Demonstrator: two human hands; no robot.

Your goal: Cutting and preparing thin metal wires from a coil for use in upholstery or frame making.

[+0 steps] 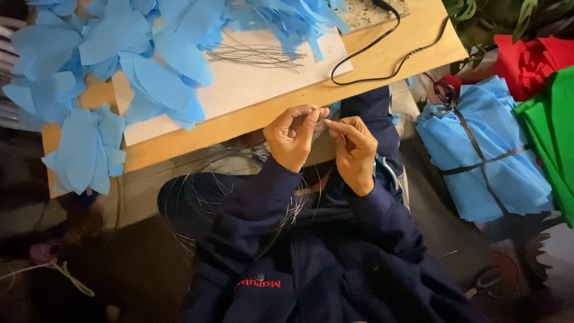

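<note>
Your two hands meet just below the middle of the frame, at the near edge of the tabletop (382, 66). Your left hand (291, 139) has thumb and fingertips pinched together around something very small, and your right hand (354, 151) points its index finger and thumb toward that same spot, so the fingertips of both hands nearly touch. What they pinch looks like the end of a thin wire (326, 122), but it is too fine to make out for certain.

The wire runs roughly left to right between your fingertips, its long axis across the frame. Both hands are equally close to it; the left grips it from the left, the right comes in from the right. Loops of the same thin wire (203, 179) hang below the tabletop edge, lower left of your hands, over your lap.

A bundle of straight wire pieces (257, 55) lies on a white sheet (263, 81) on the tabletop, up and left of your hands, well apart from them. Blue fabric petals (137, 54) crowd the upper left of the frame. A black cable (382, 60) curves across the wood at upper right. At the right edge sit a tied stack of blue fabric (484, 155), red fabric (529, 60) and green fabric (553, 131).
</note>
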